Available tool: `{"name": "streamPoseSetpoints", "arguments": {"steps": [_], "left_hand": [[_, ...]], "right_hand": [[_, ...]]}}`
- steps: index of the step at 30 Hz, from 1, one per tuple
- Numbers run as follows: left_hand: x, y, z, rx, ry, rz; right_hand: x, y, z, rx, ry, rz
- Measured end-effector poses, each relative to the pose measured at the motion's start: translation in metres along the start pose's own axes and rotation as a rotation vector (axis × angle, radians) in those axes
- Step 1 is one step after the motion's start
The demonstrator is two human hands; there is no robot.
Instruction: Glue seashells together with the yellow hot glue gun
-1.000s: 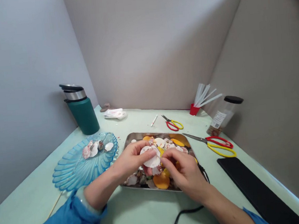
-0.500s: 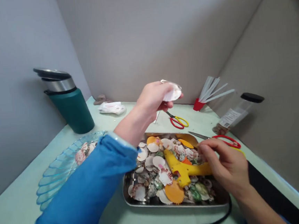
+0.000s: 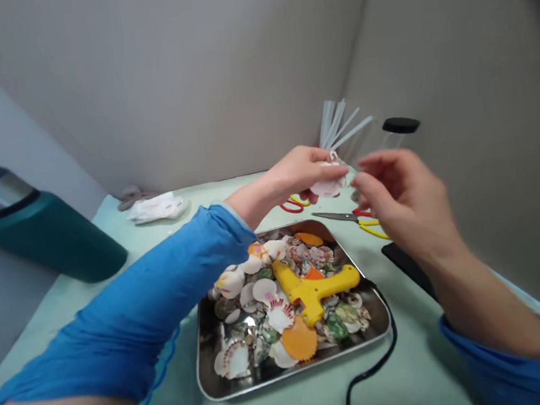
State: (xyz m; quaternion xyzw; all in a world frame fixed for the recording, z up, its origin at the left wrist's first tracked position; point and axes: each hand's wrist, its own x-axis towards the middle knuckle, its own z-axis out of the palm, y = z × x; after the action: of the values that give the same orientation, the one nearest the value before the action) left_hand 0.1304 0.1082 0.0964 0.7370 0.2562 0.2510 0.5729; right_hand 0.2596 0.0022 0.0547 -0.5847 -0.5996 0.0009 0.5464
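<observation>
My left hand (image 3: 312, 170), in a blue sleeve, is closed on a whitish seashell (image 3: 326, 188) above the far edge of the tray. A loop of pale string or wire (image 3: 336, 157) shows at the shell's upper side. Close by on the right, my right hand (image 3: 399, 194) has its thumb and forefinger curled towards the shell; what they pinch, if anything, is too small and blurred to tell. Below lies a metal tray (image 3: 220, 389) of seashells, with a yellow glue gun (image 3: 313, 290) resting on them, its black cord (image 3: 382, 356) running off to the front.
Two pairs of scissors (image 3: 369, 224) lie beyond the tray, partly hidden by my hands. White sticks (image 3: 334, 124) and a clear jar with a black lid (image 3: 400, 125) stand behind. A teal bottle (image 3: 69, 239) is at left, near a white packet (image 3: 157, 207).
The view has turned rightwards. My right hand has risen from the tray beside the glue gun's handle to the shell. My left hand still holds the shell, now tilted differently.
</observation>
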Motion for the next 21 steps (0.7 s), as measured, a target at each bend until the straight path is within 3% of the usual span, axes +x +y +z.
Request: {"name": "streamPoseSetpoints", "arguments": {"steps": [4, 7, 10, 13, 15, 18, 21], "left_hand": [[-0.02, 0.0, -0.012, 0.002, 0.181, -0.029], [-0.03, 0.007, -0.037, -0.049, 0.408, -0.051], [-0.049, 0.014, -0.063, -0.074, 0.624, -0.077], [-0.079, 0.012, -0.081, -0.083, 0.764, -0.089], [-0.097, 0.006, -0.087, -0.101, 0.822, -0.108], [-0.117, -0.005, -0.089, -0.141, 0.844, -0.132], [-0.125, -0.014, -0.088, -0.171, 0.795, -0.139]], "right_hand": [[0.063, -0.036, -0.004, -0.428, -0.225, -0.155], [0.109, -0.061, 0.017, -0.497, -0.394, -0.245], [0.143, -0.074, 0.058, -0.411, -0.606, -0.425], [0.162, -0.074, 0.109, -0.068, -0.791, -0.694], [0.164, -0.068, 0.137, 0.056, -0.953, -0.79], [0.157, -0.054, 0.159, 0.368, -1.083, -0.73], [0.142, -0.042, 0.161, 0.491, -1.095, -0.648]]}}
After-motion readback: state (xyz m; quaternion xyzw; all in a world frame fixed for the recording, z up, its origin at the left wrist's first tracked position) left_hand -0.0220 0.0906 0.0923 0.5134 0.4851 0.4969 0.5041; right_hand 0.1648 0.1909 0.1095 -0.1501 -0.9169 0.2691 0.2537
